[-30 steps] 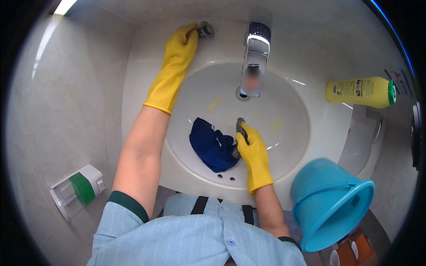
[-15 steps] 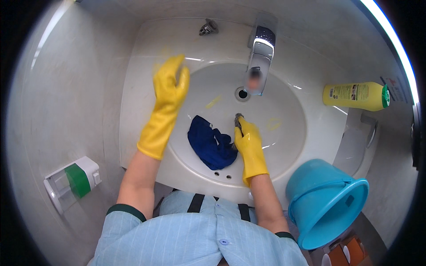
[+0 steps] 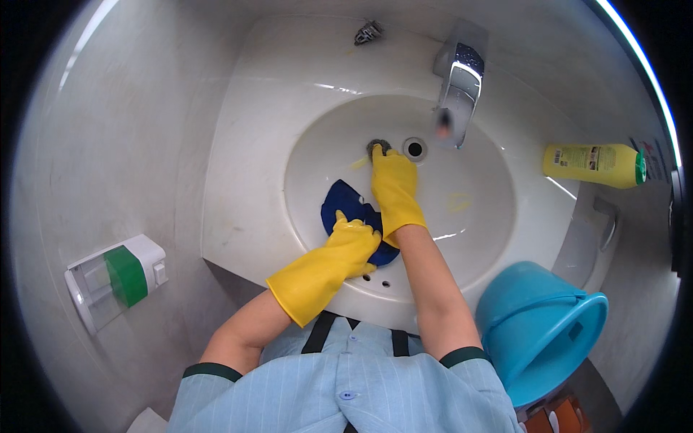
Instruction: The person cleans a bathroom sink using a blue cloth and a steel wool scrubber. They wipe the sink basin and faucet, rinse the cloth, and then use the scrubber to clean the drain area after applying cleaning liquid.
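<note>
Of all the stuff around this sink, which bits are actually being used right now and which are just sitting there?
In use:
left hand on the blue cloth
right hand pressing a dark scrubber near the drain
white sink

Lying about:
yellow bottle
blue bucket
tap
wall dispenser

This is a washroom, and by the fittings a shared or public one. A white oval washbasin (image 3: 476, 216) is set into a pale counter, with a chrome tap (image 3: 456, 79) at its far edge and a drain hole (image 3: 414, 149) just below the spout. On the grey wall to the left hangs a soap dispenser (image 3: 115, 278) with a green panel. A yellow cleaner bottle (image 3: 593, 163) lies at the counter's right edge, and a blue bucket (image 3: 541, 328) stands below the near right corner.
</note>
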{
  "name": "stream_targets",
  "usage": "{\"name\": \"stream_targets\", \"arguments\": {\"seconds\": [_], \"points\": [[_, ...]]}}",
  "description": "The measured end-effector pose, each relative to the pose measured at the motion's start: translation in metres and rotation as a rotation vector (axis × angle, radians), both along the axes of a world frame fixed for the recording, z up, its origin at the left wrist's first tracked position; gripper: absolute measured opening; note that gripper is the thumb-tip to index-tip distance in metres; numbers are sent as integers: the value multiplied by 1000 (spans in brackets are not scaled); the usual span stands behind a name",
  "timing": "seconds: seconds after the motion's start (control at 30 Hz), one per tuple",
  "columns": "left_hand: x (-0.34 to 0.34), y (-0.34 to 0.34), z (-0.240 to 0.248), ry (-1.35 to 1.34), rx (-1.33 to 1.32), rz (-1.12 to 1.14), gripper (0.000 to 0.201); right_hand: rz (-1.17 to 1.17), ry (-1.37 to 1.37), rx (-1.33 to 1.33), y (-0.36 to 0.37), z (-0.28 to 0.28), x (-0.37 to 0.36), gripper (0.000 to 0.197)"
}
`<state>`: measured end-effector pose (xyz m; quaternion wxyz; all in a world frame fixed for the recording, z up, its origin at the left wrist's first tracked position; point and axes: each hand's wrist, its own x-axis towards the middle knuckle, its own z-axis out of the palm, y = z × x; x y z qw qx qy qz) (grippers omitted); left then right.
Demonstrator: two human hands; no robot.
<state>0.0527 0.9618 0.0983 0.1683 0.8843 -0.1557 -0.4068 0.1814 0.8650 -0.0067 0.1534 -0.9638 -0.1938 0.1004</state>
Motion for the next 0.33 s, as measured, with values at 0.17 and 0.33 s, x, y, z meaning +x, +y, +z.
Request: {"name": "stream_targets", "arguments": {"seconds": [0.17, 0.33], "points": [[-8, 9, 20, -65, 18, 95, 51, 249, -15, 75, 11, -4, -16, 42], [-32, 60, 58, -259, -248, 719, 67, 427, 77, 121, 10, -9, -39, 41]]}}
